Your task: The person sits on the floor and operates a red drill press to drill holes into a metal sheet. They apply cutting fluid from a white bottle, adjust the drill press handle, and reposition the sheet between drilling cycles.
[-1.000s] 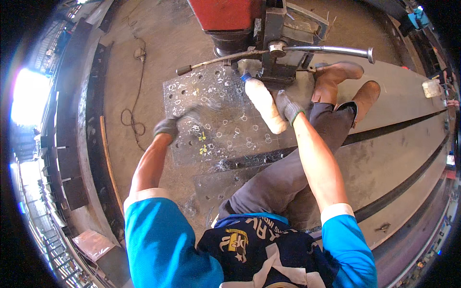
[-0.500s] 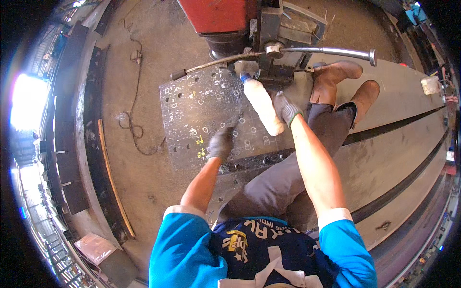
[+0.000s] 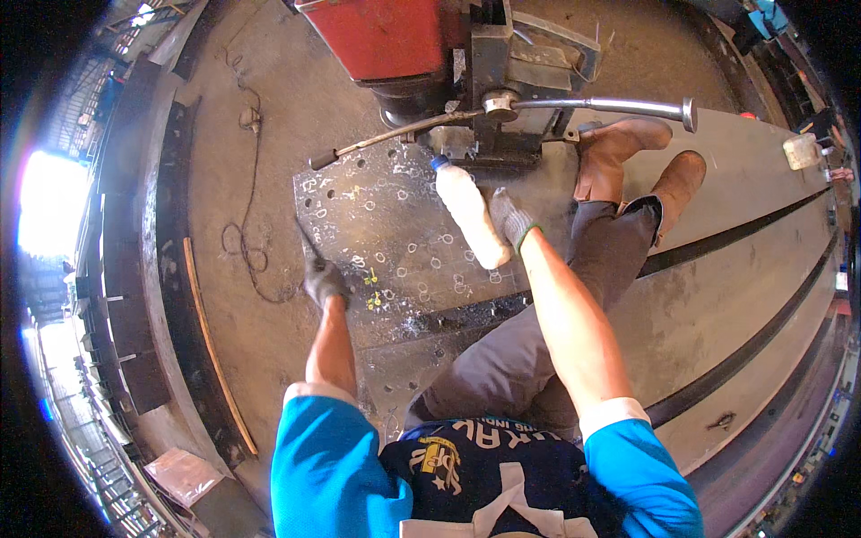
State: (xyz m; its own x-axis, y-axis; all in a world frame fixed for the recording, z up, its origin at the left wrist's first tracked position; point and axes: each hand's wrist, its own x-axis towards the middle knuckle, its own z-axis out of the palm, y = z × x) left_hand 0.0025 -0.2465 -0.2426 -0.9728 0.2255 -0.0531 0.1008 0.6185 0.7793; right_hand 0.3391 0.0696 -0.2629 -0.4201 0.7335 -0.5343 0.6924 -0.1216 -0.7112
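The left hand (image 3: 325, 282) has swung to the left edge of the plate (image 3: 390, 224), clutching a dark tool (image 3: 309, 238), apparently mid-sweep and needing a return stroke, while the right hand (image 3: 514, 221), grip unclear, touches the bottle (image 3: 470, 215) just above frame centre.

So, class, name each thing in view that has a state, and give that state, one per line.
Left hand: gloved, closed around slim dark tool
Right hand: gloved, at bottle, grip unclear
Bottle: capped
Metal plate: holed, marked
Cable: loosely looped
Boots: worn
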